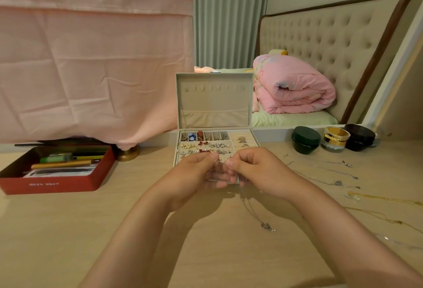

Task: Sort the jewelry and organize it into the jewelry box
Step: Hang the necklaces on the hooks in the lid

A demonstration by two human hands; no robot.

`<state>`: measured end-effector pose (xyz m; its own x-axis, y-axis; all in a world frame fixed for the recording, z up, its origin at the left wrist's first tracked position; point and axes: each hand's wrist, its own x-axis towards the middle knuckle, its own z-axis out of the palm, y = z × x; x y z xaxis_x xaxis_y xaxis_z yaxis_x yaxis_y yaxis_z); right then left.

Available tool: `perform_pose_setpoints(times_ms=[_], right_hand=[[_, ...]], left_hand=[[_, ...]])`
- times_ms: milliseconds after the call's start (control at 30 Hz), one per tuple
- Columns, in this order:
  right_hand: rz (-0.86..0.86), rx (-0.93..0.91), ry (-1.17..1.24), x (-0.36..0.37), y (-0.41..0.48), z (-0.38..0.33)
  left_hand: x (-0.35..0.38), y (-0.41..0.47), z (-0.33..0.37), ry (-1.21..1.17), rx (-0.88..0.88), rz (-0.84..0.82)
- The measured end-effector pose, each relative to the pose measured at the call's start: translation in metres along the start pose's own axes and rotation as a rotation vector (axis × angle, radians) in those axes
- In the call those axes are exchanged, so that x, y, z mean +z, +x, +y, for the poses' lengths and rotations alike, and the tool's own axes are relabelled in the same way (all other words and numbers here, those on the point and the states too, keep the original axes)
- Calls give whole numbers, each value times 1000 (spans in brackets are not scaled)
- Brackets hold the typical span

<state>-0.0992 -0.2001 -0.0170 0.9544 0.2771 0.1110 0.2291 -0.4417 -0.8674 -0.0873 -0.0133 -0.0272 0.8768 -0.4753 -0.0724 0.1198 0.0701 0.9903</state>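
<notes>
A beige jewelry box stands open at the middle of the table, lid upright. Its tray holds several earrings, beads and rings in small compartments. My left hand and my right hand are raised together just in front of the box, fingertips nearly meeting. Both pinch a thin silver necklace. Its chain hangs down from my fingers to the table, and its small silver pendant lies on the wood. My hands hide the front of the tray.
Several silver necklaces and gold chains lie spread on the table to the right. Three cosmetic jars stand at the back right. A red tin with pens sits at the left. Pink cloth hangs behind it.
</notes>
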Motion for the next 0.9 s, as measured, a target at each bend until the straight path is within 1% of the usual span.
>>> perform_pose_setpoints(times_ms=[67, 200, 400, 467, 533, 600, 667, 733, 800, 900], right_hand=[[24, 6, 30, 4, 0, -1], [57, 36, 60, 6, -1, -5], [50, 77, 177, 2, -4, -19], [61, 73, 188, -1, -6, -24], [45, 67, 204, -4, -5, -30], [9, 43, 201, -7, -3, -37], [-13, 16, 166, -8, -1, -45], [-16, 7, 119, -10, 1, -51], [-14, 4, 76, -9, 1, -55], [-8, 12, 26, -5, 1, -53]], left_hand=[[1, 1, -2, -77, -29, -26], [2, 2, -1, -157, -77, -29], [0, -8, 14, -159, -61, -59], [0, -11, 19, -80, -40, -47], [-1, -13, 23, 108, 7, 2], [-2, -16, 27, 254, 58, -12], [-3, -19, 31, 339, 111, -26], [-5, -23, 35, 414, 155, 33], [-8, -25, 37, 471, 173, 72], [-11, -29, 37, 543, 180, 86]])
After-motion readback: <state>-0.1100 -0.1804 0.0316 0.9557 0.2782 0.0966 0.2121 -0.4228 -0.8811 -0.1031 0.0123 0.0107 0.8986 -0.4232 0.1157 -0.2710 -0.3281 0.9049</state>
